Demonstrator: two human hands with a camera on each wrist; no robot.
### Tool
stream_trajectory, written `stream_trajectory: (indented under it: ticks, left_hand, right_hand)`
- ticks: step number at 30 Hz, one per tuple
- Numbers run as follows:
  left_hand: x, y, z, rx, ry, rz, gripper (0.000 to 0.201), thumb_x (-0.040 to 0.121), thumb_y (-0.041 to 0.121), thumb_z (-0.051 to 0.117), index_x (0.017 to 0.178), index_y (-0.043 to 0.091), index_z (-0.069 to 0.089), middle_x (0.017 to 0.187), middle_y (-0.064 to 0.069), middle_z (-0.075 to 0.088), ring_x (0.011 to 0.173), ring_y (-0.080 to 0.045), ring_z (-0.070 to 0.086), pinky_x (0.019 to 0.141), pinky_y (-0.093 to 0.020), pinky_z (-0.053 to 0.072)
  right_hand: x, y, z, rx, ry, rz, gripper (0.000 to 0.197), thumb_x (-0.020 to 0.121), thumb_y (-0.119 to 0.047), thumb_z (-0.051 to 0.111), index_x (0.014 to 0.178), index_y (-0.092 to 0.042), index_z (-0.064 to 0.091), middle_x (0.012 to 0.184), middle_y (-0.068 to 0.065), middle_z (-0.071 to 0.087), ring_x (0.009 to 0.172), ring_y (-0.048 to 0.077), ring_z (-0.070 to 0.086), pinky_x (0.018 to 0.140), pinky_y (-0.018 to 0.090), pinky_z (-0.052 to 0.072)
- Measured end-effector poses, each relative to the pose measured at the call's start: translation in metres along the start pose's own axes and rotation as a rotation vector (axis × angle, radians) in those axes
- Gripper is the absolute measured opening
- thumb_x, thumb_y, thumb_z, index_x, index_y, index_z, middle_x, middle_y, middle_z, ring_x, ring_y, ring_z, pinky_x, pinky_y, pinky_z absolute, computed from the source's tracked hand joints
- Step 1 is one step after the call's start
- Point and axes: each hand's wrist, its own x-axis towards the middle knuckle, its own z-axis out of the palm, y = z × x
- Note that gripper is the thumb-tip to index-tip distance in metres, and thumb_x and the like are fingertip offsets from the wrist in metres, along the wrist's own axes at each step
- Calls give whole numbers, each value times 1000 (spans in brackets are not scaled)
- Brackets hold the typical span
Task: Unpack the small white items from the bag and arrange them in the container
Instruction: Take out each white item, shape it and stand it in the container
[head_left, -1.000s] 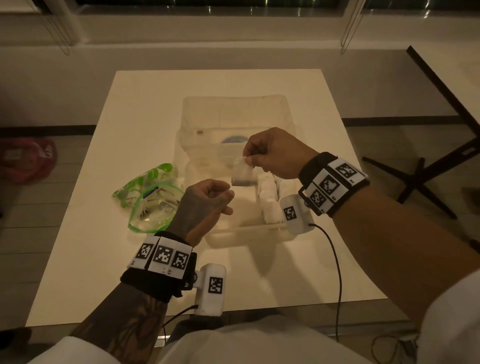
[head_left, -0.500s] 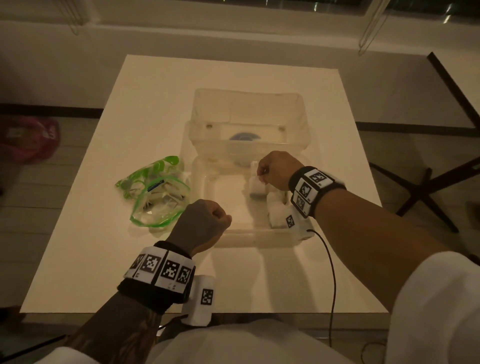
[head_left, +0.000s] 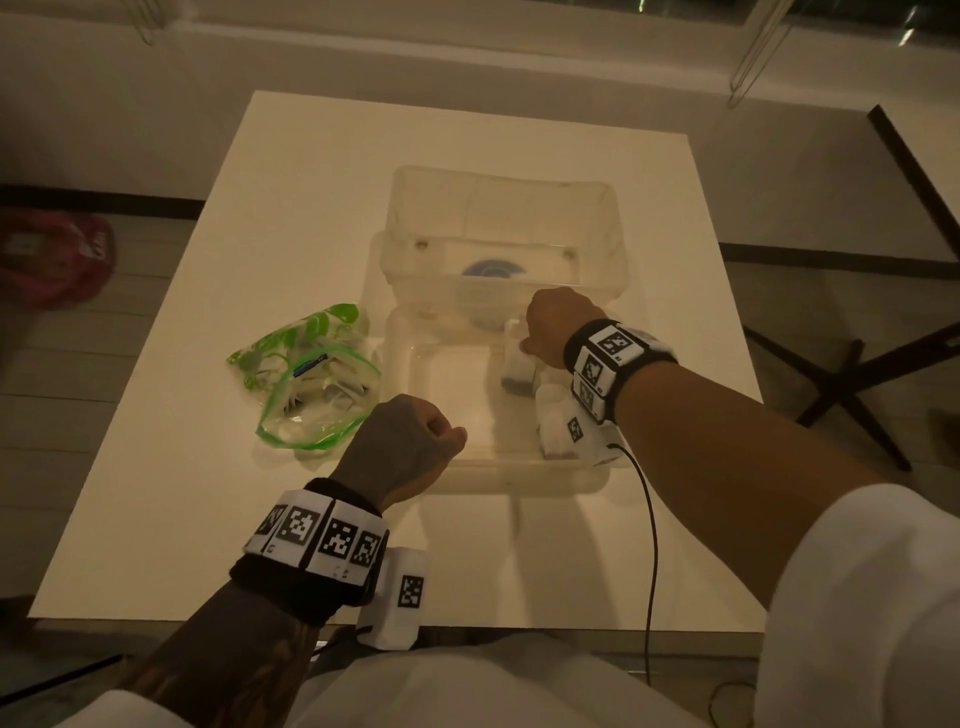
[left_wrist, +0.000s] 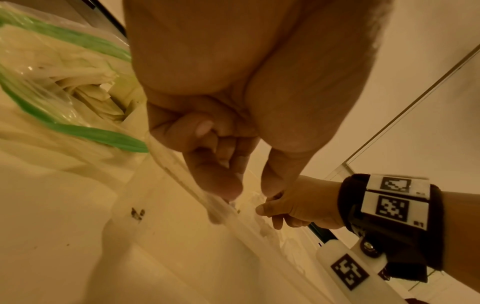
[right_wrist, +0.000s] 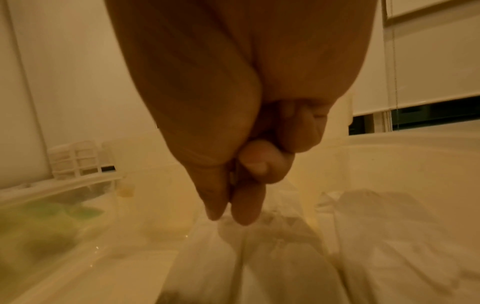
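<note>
A shallow clear container (head_left: 493, 470) lies mid-table. My right hand (head_left: 530, 345) is inside its right half and pinches the top of a small white sachet (head_left: 517, 366) standing on the floor of the container. More white sachets (head_left: 553, 426) stand in a row just nearer, partly hidden by my wrist. The right wrist view shows thumb and forefinger (right_wrist: 228, 211) pressed together above the sachets (right_wrist: 285, 257). My left hand (head_left: 441, 431) is a closed fist with nothing in it, at the container's front-left rim. A green-edged zip bag (head_left: 317, 389) holding white items lies open to the left.
A taller clear bin (head_left: 498, 208) stands right behind the container. A black cable (head_left: 649, 545) runs from my right wrist over the table's front edge. On the floor, a red bag (head_left: 52, 260) lies left and black table legs (head_left: 857, 374) stand right.
My right hand carried the sachet from mid-air down into the container's right side. My left hand dropped a little and closed into a fist by the front rim.
</note>
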Motion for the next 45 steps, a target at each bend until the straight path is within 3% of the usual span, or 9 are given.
stream_trajectory:
  ticks: [8,12,18,22,27,32,37,43,45]
  left_hand:
    - [0,1,0,-6,42,28,27,91,29,60,83,7,71,74,-5,70,68,-17,64,68,-30,53]
    - [2,-3,-6,20,147,35,21,92,26,58,86,10,69,80,-2,69,73,-12,61,63,-22,41]
    - [5,-21,-20,198,305,-133,22,96,23,50,85,10,62,74,-2,57,73,-18,55,67,-27,38]
    - [11,-35,-30,220,387,-252,25,97,19,44,96,4,64,84,-10,60,82,-26,57,70,-31,41]
    - [24,-50,-30,249,342,-205,26,92,3,48,114,-2,60,107,-21,65,102,-36,60,87,-37,47]
    - [34,-49,-16,204,351,-246,40,96,14,48,133,2,40,105,-21,65,98,-39,62,84,-43,47]
    - [48,-51,-14,187,415,-322,47,90,45,58,97,-1,66,97,-18,69,94,-36,65,80,-37,50]
    - [53,-51,-20,204,350,-389,30,99,17,45,113,-3,62,111,-21,65,104,-38,62,83,-40,48]
    - [45,-50,-20,264,398,-298,27,98,14,43,106,-3,63,105,-22,67,100,-39,63,81,-41,49]
  right_hand:
    - [-4,-9,0,19,-186,-32,24,92,-13,53,109,-5,67,110,11,66,100,28,62,90,35,52]
    - [-4,-9,-1,22,-200,-17,25,90,-13,54,111,-7,67,112,11,66,101,27,62,93,36,51]
    - [-10,-9,-11,59,-176,-42,27,94,-14,51,113,-3,67,115,12,65,105,27,61,95,36,50]
    - [-17,-7,-19,260,-149,-19,19,88,-10,60,104,-10,71,103,4,67,90,17,60,80,27,48]
    - [-32,-11,-25,418,-148,-52,14,86,-10,62,94,-18,69,85,-7,66,75,3,56,62,18,40]
    - [-41,-19,-23,446,-163,-110,12,88,-12,59,90,-16,70,81,-7,67,70,2,57,59,17,40]
    - [-44,-25,-22,462,-183,-127,12,89,-14,57,90,-15,70,78,-7,69,72,6,61,58,19,41]
    - [-46,-30,-23,487,-194,-147,14,89,-15,56,91,-17,70,77,-7,70,74,6,63,63,21,45]
    - [-47,-30,-23,493,-184,-155,14,89,-16,56,91,-17,70,77,-8,70,73,5,63,65,21,46]
